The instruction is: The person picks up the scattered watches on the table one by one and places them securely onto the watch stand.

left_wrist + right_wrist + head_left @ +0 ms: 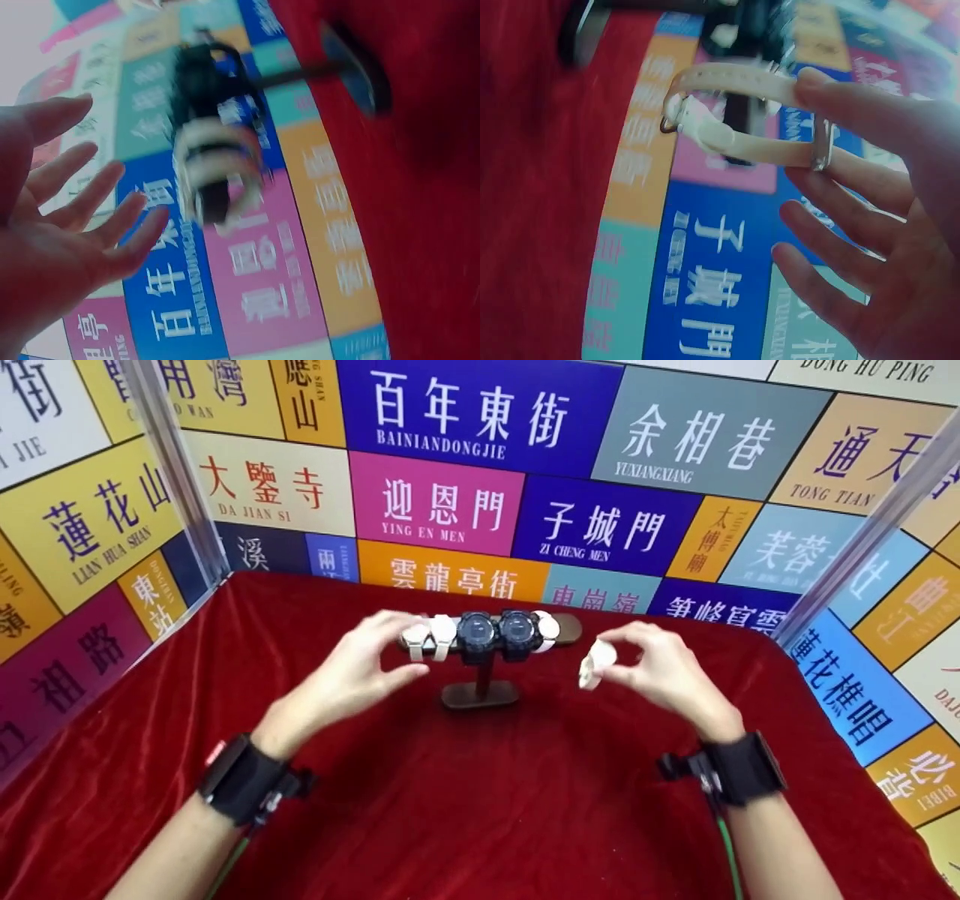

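A dark T-shaped watch stand [568, 631] holds a row of wristwatches. Two light-strapped watches [442, 631] sit at its left end, two black digital watches [478, 631] in the middle, and a white watch [548, 627] to their right. To the right of the stand, my right hand [664, 671] pinches a cream-strapped wristwatch [598, 661] between thumb and fingers. Its strap forms a buckled loop [705, 135] in the right wrist view. My left hand [360, 656] is beside the stand's left end, its fingers [97, 184] spread and apart from the watches in the left wrist view.
Red velvet cloth [480, 795] covers the table. The stand's oval base [480, 696] rests on it towards the back. Colourful panels with Chinese street names [442, 502] rise behind and at both sides, with clear upright posts [184, 472] at the corners.
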Motion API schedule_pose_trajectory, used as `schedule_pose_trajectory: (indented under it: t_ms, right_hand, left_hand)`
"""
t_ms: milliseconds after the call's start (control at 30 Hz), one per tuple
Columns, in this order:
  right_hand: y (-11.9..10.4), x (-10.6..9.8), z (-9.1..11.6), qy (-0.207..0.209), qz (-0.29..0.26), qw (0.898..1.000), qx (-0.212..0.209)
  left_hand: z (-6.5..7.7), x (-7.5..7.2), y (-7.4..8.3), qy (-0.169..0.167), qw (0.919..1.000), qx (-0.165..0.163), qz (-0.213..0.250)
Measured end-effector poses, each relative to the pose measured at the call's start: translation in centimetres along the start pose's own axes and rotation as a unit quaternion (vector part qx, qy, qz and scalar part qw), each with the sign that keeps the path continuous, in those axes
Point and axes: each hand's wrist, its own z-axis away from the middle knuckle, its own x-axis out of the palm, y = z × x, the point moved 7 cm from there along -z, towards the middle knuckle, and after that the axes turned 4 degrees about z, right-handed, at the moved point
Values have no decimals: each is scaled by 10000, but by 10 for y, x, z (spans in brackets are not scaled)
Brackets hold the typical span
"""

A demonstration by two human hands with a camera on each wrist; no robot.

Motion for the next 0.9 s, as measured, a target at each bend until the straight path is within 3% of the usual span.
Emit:
schedule_pose_trajectory:
  t_ms: [133,200,433,667,900]
  right_hand:
    - [11,8,-25,-162,535,9983,171]
    - [13,13,-36,-191,593,9980,118]
    - [16,21,-47,-151,110,9998,-50]
    - [9,19,-48,-142,-48,9988,-461]
    - [6,24,-52,-208,-365,9966,-712]
  left_hand:
    - [-11,3,-31,-453,9953,-815,-266]
    - [-14,5,-43,-508,9929,-1063,-174]
    - [-18,8,-48,-38,9979,-638,-128]
    - [-19,5,-49,290,9970,-454,562]
    - [-21,7,-50,276,9980,-541,189]
